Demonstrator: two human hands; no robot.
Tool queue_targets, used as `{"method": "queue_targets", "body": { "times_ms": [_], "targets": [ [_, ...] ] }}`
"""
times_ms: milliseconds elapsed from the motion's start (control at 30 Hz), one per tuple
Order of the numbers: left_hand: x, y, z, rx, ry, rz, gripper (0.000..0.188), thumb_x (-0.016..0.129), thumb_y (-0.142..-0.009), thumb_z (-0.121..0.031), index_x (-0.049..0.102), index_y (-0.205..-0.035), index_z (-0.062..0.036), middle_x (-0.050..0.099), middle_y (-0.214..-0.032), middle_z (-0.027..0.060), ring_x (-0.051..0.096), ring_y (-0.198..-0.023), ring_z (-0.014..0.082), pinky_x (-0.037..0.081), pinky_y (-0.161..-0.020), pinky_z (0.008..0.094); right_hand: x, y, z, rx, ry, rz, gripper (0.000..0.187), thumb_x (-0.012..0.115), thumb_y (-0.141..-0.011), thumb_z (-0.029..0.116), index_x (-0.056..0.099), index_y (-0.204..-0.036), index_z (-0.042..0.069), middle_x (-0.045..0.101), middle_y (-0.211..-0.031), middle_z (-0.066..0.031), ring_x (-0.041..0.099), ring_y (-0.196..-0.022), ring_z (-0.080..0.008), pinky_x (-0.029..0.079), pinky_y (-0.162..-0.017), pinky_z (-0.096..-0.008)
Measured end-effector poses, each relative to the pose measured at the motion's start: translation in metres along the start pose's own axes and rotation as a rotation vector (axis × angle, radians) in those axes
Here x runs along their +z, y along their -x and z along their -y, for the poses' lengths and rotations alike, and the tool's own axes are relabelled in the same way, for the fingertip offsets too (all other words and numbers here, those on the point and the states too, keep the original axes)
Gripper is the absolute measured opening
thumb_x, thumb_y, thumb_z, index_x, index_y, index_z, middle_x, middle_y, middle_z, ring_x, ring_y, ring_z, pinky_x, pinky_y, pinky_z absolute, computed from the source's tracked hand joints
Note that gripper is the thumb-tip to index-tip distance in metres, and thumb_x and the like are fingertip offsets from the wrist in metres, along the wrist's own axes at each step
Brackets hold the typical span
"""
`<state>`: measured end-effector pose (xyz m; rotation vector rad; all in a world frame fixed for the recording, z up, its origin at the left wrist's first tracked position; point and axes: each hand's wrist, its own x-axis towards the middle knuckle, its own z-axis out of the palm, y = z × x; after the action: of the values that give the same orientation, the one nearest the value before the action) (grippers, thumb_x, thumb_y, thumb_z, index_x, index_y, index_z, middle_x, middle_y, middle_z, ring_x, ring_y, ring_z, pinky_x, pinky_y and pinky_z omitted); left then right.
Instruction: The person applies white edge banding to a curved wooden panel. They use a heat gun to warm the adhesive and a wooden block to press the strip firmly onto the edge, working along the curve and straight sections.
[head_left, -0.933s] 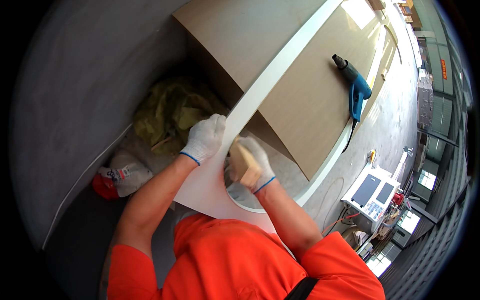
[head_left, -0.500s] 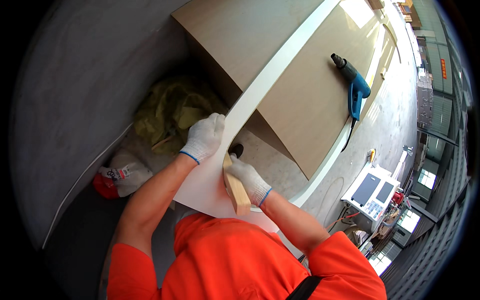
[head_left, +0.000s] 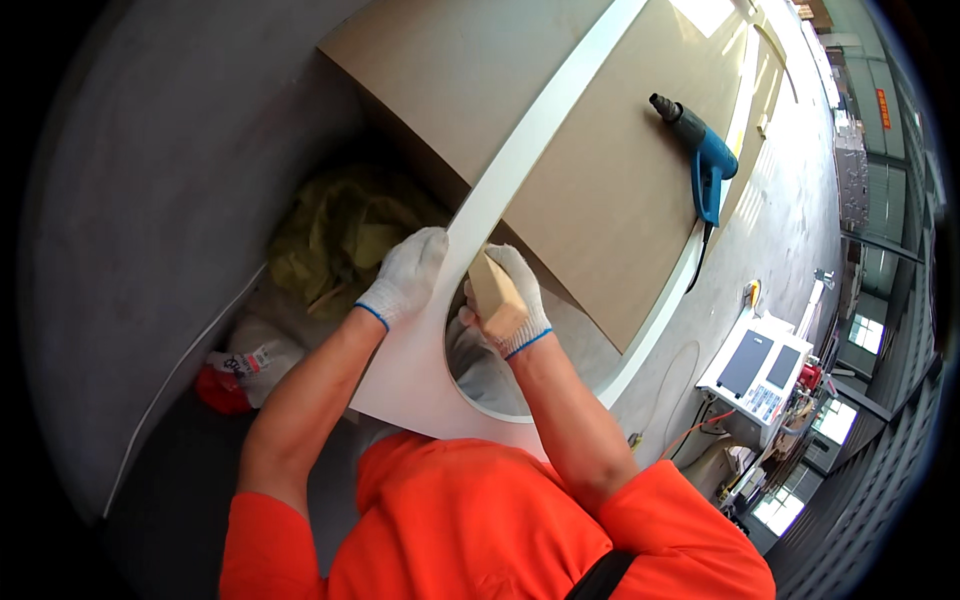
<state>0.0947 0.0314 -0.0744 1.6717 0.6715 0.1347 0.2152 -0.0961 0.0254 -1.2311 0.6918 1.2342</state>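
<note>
Right hand (head_left: 528, 306): wrapped round the block (head_left: 499, 297), by the panel's (head_left: 408, 375) curved edge (head_left: 447, 345)
Left hand (head_left: 403, 278): on its outer edge, can't tell if pinching
Panel: curve's cut, block not down, probably midway
Heat gun (head_left: 712, 158): on the board (head_left: 590, 205)

Left hand (head_left: 408, 272) at left edge of panel (head_left: 415, 360); right hand (head_left: 532, 298) inside panel's opening, around wooden block (head_left: 500, 300), near opening's left rim. Farther off, left board (head_left: 470, 90) and right board (head_left: 600, 190), panel's long strip between. On right board, toward its right side: heat gun (head_left: 708, 158), nozzle to left, cord trailing nearer. Left of panel, on floor (head_left: 180, 200): plastic bag (head_left: 340, 235); nearer body, sack (head_left: 260, 355); outermost left, cable (head_left: 165, 385). Right of panel, well apart: machine (head_left: 752, 368).
</note>
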Motion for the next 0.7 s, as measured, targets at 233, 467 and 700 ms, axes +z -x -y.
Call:
{"method": "queue_targets", "body": {
  "times_ms": [233,467,700],
  "targets": [
    [0.005,0.001,0.001,-0.045,0.219,0.03,0.046,0.046,-0.117,-0.041,0.066,-0.11,-0.0001,0.069,-0.097,0.0123,0.064,-0.092,0.0276,0.053,-0.089,0.0381,-0.047,0.014,-0.072,-0.042,0.654,0.161,0.06,0.065,-0.099,0.023,0.055,-0.155,0.004,0.072,-0.121,-0.017,0.072,-0.111,-0.0278,0.061,-0.093,-0.0398],
    [-0.005,-0.005,-0.034,-0.593,0.776,0.317,0.083,0.039,-0.111,-0.076,0.067,-0.129,0.0005,0.076,-0.096,0.0147,0.073,-0.082,0.0251,0.061,-0.081,0.0372,-0.078,0.04,-0.081,0.044,0.836,0.234,0.06,0.064,-0.1,0.022,0.053,-0.156,0.001,0.071,-0.121,-0.0154,0.07,-0.111,-0.0237,0.057,-0.097,-0.0347],
    [-0.009,-0.009,-0.019,-0.53,0.824,0.472,0.09,0.04,-0.107,-0.082,0.065,-0.127,0.0018,0.069,-0.085,0.0118,0.067,-0.077,0.024,0.058,-0.077,0.0382,-0.038,0.032,-0.054,0.052,0.511,0.226,0.041,0.058,-0.103,0.019,0.058,-0.142,0.006,0.07,-0.116,-0.0123,0.071,-0.101,-0.0237,0.059,-0.09,-0.0382]
  ]
}}
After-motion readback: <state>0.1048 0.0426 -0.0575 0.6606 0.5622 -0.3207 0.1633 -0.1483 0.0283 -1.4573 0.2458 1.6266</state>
